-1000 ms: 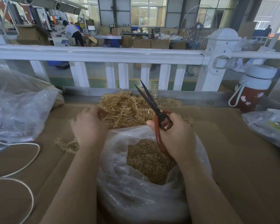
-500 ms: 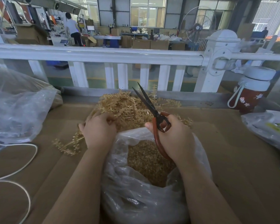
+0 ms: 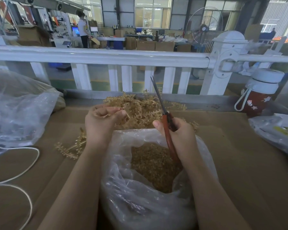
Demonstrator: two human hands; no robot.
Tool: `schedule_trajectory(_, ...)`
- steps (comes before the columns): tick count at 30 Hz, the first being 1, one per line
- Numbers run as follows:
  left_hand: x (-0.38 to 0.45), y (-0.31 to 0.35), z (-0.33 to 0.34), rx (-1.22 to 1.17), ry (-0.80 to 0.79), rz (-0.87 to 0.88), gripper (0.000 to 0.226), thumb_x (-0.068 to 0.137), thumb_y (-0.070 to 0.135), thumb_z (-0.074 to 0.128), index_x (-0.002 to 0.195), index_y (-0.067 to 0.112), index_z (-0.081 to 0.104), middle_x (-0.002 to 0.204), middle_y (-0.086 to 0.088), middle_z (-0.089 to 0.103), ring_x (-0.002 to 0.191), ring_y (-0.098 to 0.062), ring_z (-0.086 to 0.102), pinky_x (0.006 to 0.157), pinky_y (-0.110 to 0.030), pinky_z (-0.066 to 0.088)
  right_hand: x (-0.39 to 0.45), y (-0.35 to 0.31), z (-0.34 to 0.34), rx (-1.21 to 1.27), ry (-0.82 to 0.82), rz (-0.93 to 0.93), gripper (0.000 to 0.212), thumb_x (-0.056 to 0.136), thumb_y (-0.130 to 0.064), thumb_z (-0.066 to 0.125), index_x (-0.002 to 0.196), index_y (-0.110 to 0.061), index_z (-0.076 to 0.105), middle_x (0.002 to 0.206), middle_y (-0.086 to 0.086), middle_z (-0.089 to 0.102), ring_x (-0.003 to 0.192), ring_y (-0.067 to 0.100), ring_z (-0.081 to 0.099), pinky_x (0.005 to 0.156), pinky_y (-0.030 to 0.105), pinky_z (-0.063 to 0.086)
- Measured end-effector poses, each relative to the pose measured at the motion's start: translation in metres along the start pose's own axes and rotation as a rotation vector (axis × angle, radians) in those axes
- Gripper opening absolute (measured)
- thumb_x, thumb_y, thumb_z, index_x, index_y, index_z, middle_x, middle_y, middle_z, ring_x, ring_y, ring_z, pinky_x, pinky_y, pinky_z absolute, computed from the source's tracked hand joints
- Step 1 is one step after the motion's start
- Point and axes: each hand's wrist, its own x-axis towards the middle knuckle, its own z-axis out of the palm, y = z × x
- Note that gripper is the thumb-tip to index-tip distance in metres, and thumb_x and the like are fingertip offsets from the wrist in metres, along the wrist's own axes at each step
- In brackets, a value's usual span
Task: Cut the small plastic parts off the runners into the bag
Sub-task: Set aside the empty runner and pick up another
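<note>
A heap of golden plastic runners lies at the far side of the cardboard-covered table. My left hand is raised at the heap's left edge, fingers curled, pinching a runner from it. My right hand grips red-handled scissors; their blades are closed and point up and away. Below both hands stands an open clear plastic bag holding a mass of small golden cut parts. A loose runner lies on the table left of the bag.
A big clear bag sits at the left and a white cord loops below it. A red bottle with a white lid and another plastic bag are at the right. A white railing borders the table's far side.
The scissor blades have closed and tilted more upright. My left hand has lifted from the heap's edge and turned palm-up with a runner pinched in its fingers.
</note>
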Motion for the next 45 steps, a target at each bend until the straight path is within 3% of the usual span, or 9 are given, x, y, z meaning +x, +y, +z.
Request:
schedule_trajectory(8,-0.017,0.004,0.015,0.023,-0.501,0.296,0.034,0.057,0.004,0.084,0.09,-0.001,0.076,0.105,-0.017,0.065,0.091,-0.002,0.063,0.081,-0.015,0.05,-0.001,-0.007,-0.006,0.306,-0.065,0.122,0.049,0.071,-0.057,0.073,0.081,-0.009,0.073,0.064,0.007,0.069,0.038,0.007,0.047,0.04,0.015,0.036)
schedule_trajectory(13,-0.025,0.004,0.028,0.12,-0.756,0.247,0.033,0.058,-0.004,0.088,0.089,0.004,0.08,0.098,-0.011,0.072,0.095,-0.027,0.069,0.09,-0.047,0.056,0.0,-0.008,-0.004,0.264,-0.047,0.138,0.044,0.072,-0.059,0.073,0.08,-0.015,0.076,0.056,-0.003,0.068,0.04,0.0,0.055,0.041,0.01,0.038)
schedule_trajectory(16,-0.025,0.002,0.026,0.17,-0.863,0.204,0.026,0.059,0.0,0.09,0.082,0.009,0.081,0.1,-0.007,0.075,0.1,-0.021,0.07,0.097,-0.043,0.053,0.003,-0.002,0.0,0.181,-0.027,0.167,0.018,0.083,-0.039,0.081,0.078,-0.023,0.076,0.063,-0.005,0.072,0.056,0.007,0.067,0.06,0.025,0.052)
schedule_trajectory(19,-0.027,0.002,0.023,0.052,-0.783,0.014,0.019,0.066,0.003,0.089,0.076,0.003,0.073,0.099,-0.015,0.074,0.099,-0.03,0.069,0.093,-0.046,0.053,0.004,0.002,0.0,0.162,-0.017,0.206,0.012,0.084,-0.014,0.078,0.076,-0.022,0.073,0.065,-0.003,0.073,0.061,0.014,0.069,0.066,0.033,0.056)
schedule_trajectory(23,-0.021,0.0,0.024,0.435,-0.396,0.232,0.047,0.07,0.022,0.089,0.105,0.033,0.058,0.119,0.006,0.057,0.115,-0.019,0.054,0.105,-0.05,0.041,0.002,0.001,-0.001,0.284,-0.077,0.165,0.012,0.088,-0.007,0.074,0.088,-0.019,0.073,0.061,-0.007,0.068,0.048,-0.001,0.057,0.049,0.012,0.044)
schedule_trajectory(27,-0.016,-0.014,0.026,0.716,-0.51,0.175,0.07,0.088,0.026,0.07,0.147,0.044,0.035,0.148,0.002,0.035,0.138,-0.024,0.032,0.117,-0.052,0.025,0.0,0.0,-0.004,0.433,-0.153,0.095,0.01,0.094,-0.003,0.067,0.098,-0.01,0.072,0.074,0.003,0.071,0.05,-0.002,0.058,0.049,0.008,0.043)
schedule_trajectory(33,-0.013,-0.026,0.029,0.688,-0.346,0.249,0.023,0.091,0.026,0.07,0.078,0.037,0.053,0.107,0.01,0.058,0.095,-0.013,0.057,0.084,-0.034,0.044,0.002,0.004,-0.004,0.542,-0.142,0.084,0.012,0.096,-0.005,0.064,0.097,-0.014,0.071,0.068,0.0,0.066,0.047,0.011,0.042,0.043,0.022,0.034)
schedule_trajectory(39,-0.02,-0.018,0.026,0.411,-0.301,0.364,0.009,0.092,0.037,0.059,0.088,0.032,0.053,0.085,0.013,0.059,0.075,-0.005,0.054,0.069,-0.032,0.047,0.005,0.004,-0.008,0.849,-0.145,0.075,0.011,0.082,-0.013,0.066,0.089,-0.017,0.074,0.069,0.002,0.063,0.053,0.009,0.049,0.047,0.02,0.04)
schedule_trajectory(45,-0.021,-0.001,0.019,0.21,-0.569,0.052,0.081,0.072,0.081,0.051,0.081,0.002,0.068,0.076,-0.004,0.066,0.073,-0.014,0.058,0.078,-0.035,0.044,0.01,0.01,-0.009,1.014,-0.238,-0.062,0.019,0.088,-0.006,0.065,0.091,-0.02,0.077,0.082,-0.001,0.07,0.072,0.009,0.065,0.052,0.022,0.047)
